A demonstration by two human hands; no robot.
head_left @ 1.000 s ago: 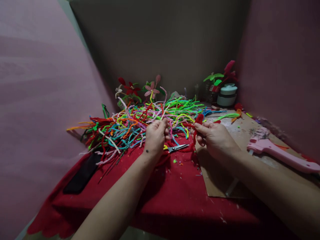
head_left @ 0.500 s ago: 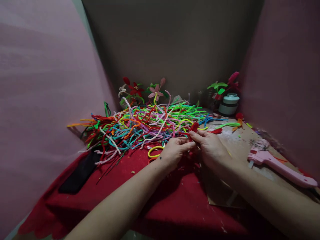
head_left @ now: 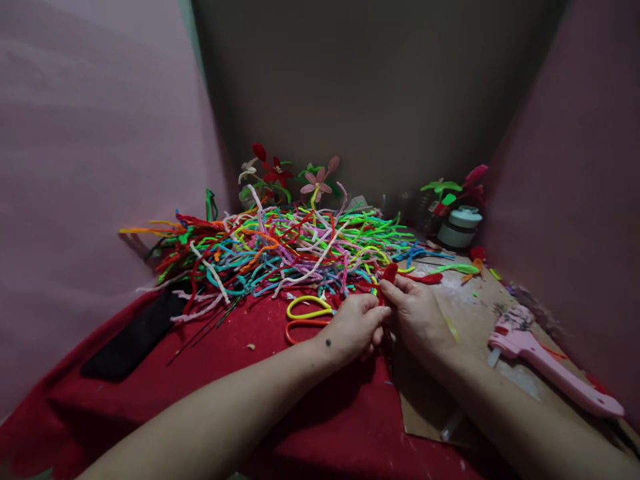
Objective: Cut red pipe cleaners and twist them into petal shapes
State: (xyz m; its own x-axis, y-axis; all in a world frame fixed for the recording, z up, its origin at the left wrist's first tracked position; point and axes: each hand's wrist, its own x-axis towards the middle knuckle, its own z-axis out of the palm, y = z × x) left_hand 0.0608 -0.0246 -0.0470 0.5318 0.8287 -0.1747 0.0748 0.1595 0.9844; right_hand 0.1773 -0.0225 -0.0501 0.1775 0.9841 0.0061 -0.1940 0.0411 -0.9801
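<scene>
My left hand and my right hand meet at the middle of the table, both pinched on a red pipe cleaner piece whose looped tip sticks up between them. Just behind them spreads a big heap of coloured pipe cleaners. Scissors with yellow and orange handles lie on the red cloth, close to the left of my left hand.
A pink glue gun lies on a brown cardboard sheet at the right. Finished pipe-cleaner flowers stand at the back, a white jar at the back right. A black flat object rests at the left.
My left hand came away from the heap and down to the right, joining my right hand on the red piece. The view has shifted, and the scissors' handles now show.
</scene>
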